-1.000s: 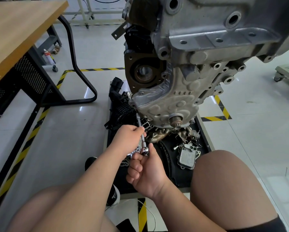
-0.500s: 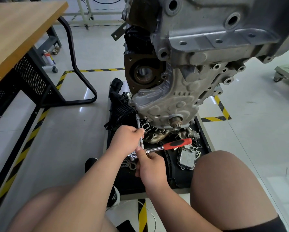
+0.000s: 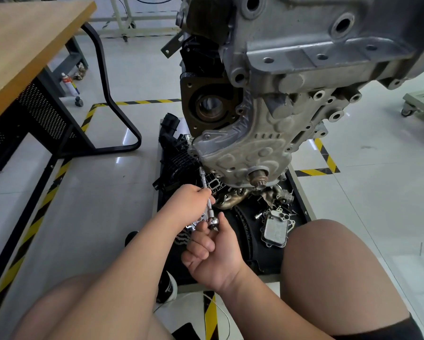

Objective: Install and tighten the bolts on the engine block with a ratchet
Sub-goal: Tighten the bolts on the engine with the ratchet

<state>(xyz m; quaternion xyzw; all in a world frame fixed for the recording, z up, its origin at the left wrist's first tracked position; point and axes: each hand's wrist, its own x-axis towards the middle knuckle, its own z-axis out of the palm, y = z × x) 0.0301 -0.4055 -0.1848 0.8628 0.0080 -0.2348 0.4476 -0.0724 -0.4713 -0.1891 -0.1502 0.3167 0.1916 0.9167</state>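
Bench (image 3: 22, 45) is standing far left. Left hand (image 3: 190, 203) is gripping the extension bar (image 3: 203, 179), fingers clamped round it. Right hand (image 3: 216, 253) is holding the ratchet (image 3: 213, 221) just below, fingers curled. Bar tip is meeting the engine block (image 3: 292, 82) at its lower left edge.

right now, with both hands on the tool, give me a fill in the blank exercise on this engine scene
The left hand grips the thin chrome extension bar that runs ____ to the grey cast-metal engine block.
The right hand holds the round chrome ratchet head at the bar's ____ end.
The silver rectangular oil cooler lies on the ____ floor tray.
Missing words: up; lower; black.
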